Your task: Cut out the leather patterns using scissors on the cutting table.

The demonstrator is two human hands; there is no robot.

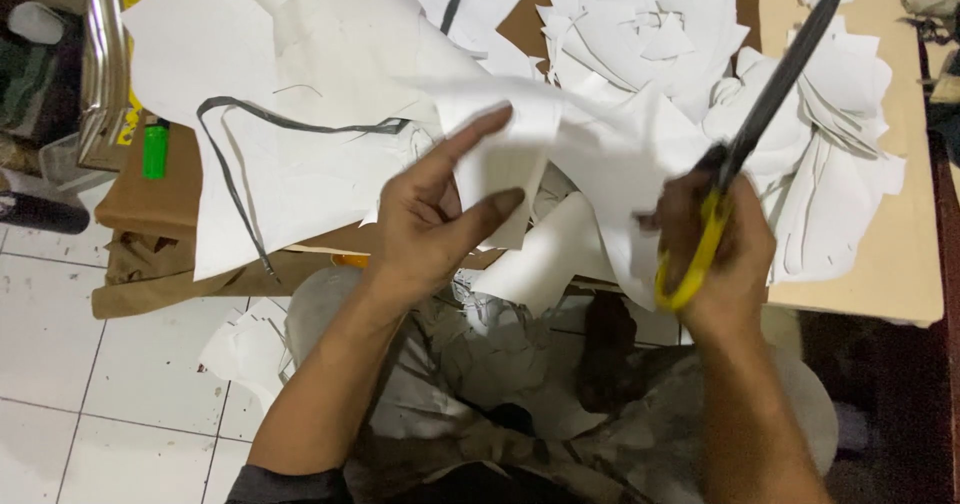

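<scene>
Table (905, 264) w/ pale top fills the upper view, brown card (150, 194) over its left part, white tiled floor (60, 364) below left. Big white sheet (300, 164) lies across the card, a dark strip (235, 199) trailing over it; heap of cut white pieces (640, 34) sits top centre to right, more at the table's right side. Scraps (480, 354) cover the person's lap. Held sheet (590, 154) is up in front of the table edge, between both hands, blurred. Scissors (770, 104): long dark blades pointing up-right, yellow handles low, blades look shut or nearly, can't tell for sure. Left hand (430, 224) half open, thumb and fingers spread long, pinching the held sheet's left edge. Right hand (715, 254) closed through the yellow handles, just beside the sheet's right edge. Small green lighter (154, 151) stands on the card far left, well apart from the hands
</scene>
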